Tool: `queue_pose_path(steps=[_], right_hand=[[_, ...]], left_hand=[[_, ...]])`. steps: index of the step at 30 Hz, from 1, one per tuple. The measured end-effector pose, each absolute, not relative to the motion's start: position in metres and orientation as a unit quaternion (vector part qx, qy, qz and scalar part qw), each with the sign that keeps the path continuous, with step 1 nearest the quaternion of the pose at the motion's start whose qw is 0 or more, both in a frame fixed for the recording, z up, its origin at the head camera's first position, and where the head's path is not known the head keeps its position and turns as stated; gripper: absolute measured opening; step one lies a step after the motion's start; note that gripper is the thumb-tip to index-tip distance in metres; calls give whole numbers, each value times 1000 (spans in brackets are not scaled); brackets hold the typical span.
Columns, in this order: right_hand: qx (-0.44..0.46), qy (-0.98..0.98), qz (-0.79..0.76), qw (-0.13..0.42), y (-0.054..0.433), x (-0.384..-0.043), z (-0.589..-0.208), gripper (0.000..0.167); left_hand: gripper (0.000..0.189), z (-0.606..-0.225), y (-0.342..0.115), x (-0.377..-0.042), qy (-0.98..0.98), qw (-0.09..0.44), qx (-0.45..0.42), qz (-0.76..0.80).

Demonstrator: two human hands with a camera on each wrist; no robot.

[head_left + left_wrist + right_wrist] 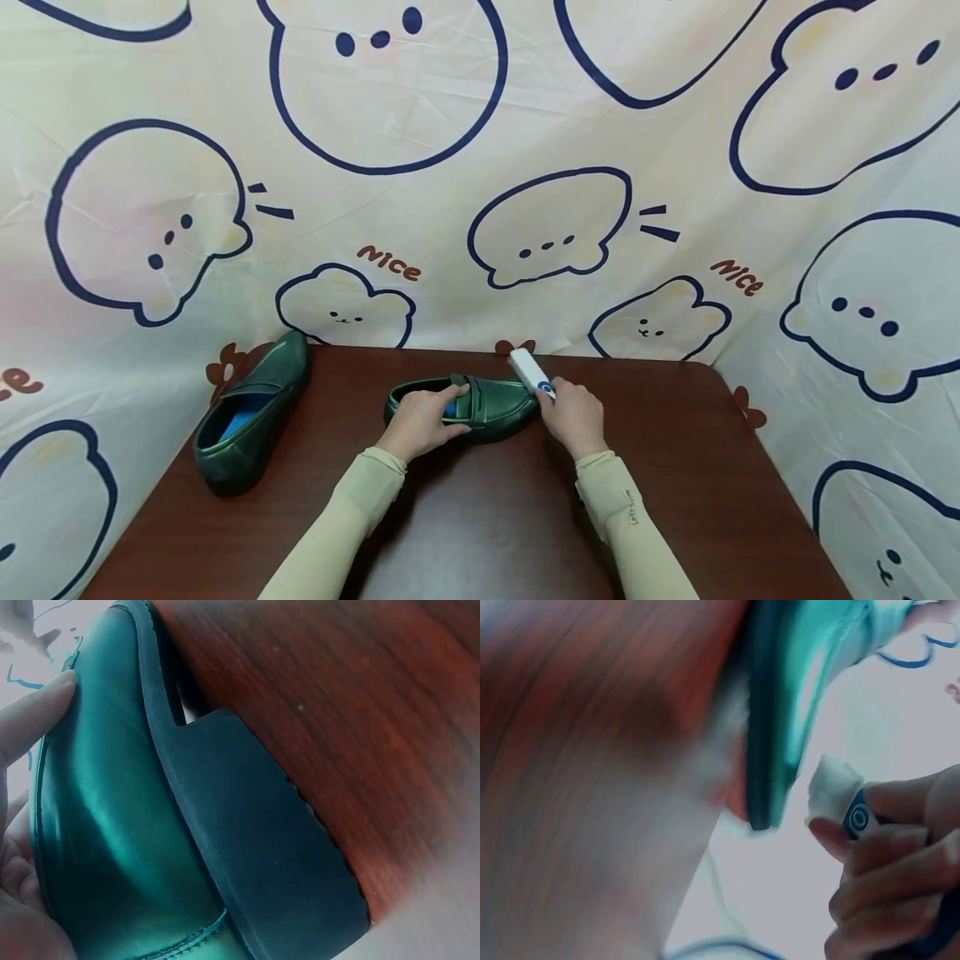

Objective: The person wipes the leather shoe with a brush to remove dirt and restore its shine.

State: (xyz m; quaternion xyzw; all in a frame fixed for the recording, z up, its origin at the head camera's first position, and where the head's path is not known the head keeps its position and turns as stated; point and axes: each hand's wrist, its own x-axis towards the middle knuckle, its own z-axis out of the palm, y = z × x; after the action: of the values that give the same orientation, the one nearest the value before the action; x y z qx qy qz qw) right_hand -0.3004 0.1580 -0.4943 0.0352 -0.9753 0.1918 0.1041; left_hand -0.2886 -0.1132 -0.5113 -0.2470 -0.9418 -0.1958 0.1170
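A green loafer (pixel 495 412) lies sideways on the table, its toe to the right and a blue insole partly showing. My left hand (pixel 425 421) grips it at the opening; in the left wrist view the thumb and fingers are at the top edge of the green upper (pixel 112 795), above the dark heel. My right hand (pixel 576 417) holds a white brush (pixel 531 371) by its blue-marked handle, near the loafer's toe. In the right wrist view the fingers (pixel 889 874) curl round the handle, and the pale brush head (pixel 832 787) is beside the toe.
The second green loafer (pixel 258 412) stands at the table's left edge, with a blue insole inside. The brown table (pixel 480 533) reaches back to a cream cloth (pixel 435 208) printed with cartoon bears, which also hangs at both sides.
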Motion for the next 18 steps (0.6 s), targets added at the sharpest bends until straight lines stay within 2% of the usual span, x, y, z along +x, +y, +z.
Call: queue_pose_path(steps=[5,8,13,18], right_hand=[[96,-954,283,30,133,-299,-486,26],[112,-953,281,11,119,-298,-486,28],[92,-970,219,46,113,-298,-491,28],[40,-985,153,72,132,-294,-491,29]], left_hand=[[61,-510,-114,-289,-941,125,-246,-196],[60,-510,-114,-290,-940,126,-248,-198],[59,-511,-112,-291,-940,123,-249,-196],[61,-513,-113,-290,-943,119,-247,-190]])
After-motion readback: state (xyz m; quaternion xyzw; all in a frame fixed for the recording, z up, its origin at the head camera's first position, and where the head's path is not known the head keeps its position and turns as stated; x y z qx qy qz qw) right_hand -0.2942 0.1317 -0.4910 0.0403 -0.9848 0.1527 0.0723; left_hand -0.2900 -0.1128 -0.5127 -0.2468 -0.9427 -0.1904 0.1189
